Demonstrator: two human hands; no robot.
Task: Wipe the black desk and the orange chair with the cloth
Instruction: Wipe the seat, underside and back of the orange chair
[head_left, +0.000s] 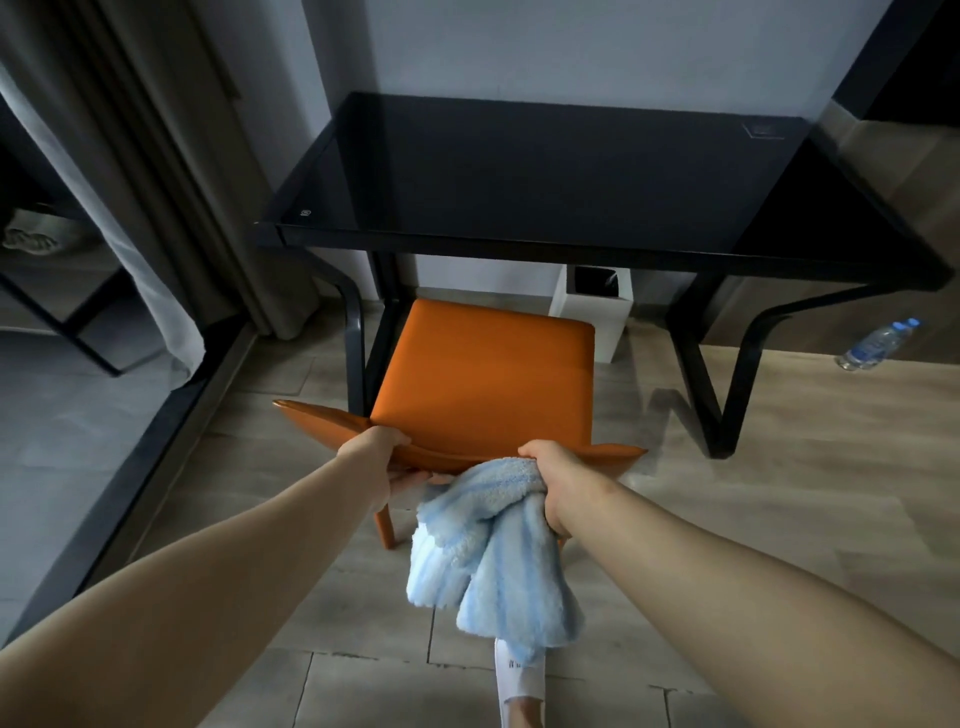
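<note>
The orange chair (485, 379) stands in front of me, its seat partly under the black desk (545, 176), whose glossy top is bare. My left hand (387, 465) grips the top edge of the chair's backrest on the left. My right hand (558, 483) holds the backrest's top edge further right and also grips a light blue striped cloth (493, 561), which hangs down bunched below the hand.
A white waste bin (592, 317) stands under the desk behind the chair. Two water bottles (878, 345) lie on the wooden floor at right. Curtains (156, 182) and a dark raised platform (104, 467) fill the left side. My slippered foot (519, 686) shows below the cloth.
</note>
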